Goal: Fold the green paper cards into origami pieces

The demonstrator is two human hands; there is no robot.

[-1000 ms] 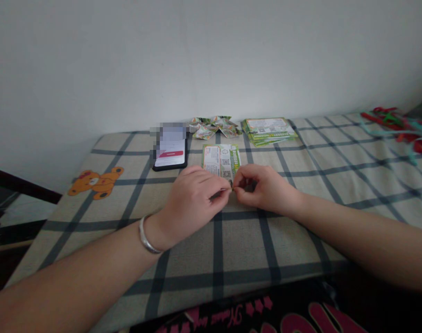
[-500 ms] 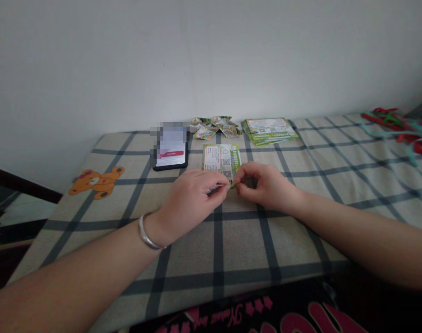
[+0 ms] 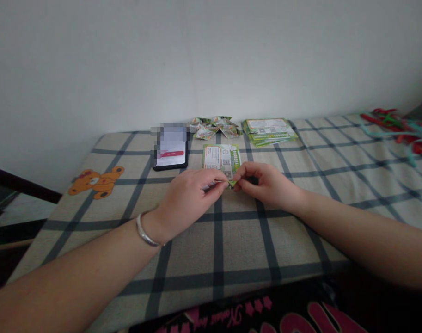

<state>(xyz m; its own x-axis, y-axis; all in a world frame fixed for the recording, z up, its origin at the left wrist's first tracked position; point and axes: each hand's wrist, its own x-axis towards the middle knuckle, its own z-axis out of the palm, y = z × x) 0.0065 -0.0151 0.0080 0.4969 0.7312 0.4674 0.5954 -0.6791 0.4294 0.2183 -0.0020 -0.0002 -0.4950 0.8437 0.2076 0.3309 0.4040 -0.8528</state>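
Observation:
A green-and-white printed card (image 3: 222, 155) with QR codes is in front of me on the checked tablecloth. My left hand (image 3: 195, 192), with a silver bangle at the wrist, pinches the card's near edge between thumb and finger. Close beside it, my right hand (image 3: 257, 182) pinches the near right corner. The fingertips of both hands almost meet, and they cover part of that edge. Behind the card stand several folded paper pieces (image 3: 216, 128) in similar print. A stack of like cards (image 3: 270, 131) rests to their right.
A phone (image 3: 171, 145) with a lit, partly blurred screen lies left of the card. A bear picture (image 3: 97, 182) is on the checked tablecloth (image 3: 245, 245) at left. Tangled red and teal strips (image 3: 400, 129) lie far right. The white wall (image 3: 211, 60) borders the table's back.
Both hands have shifted very slightly at the card's near edge, and a little more of its green corner shows between the fingertips. The other things have stayed put.

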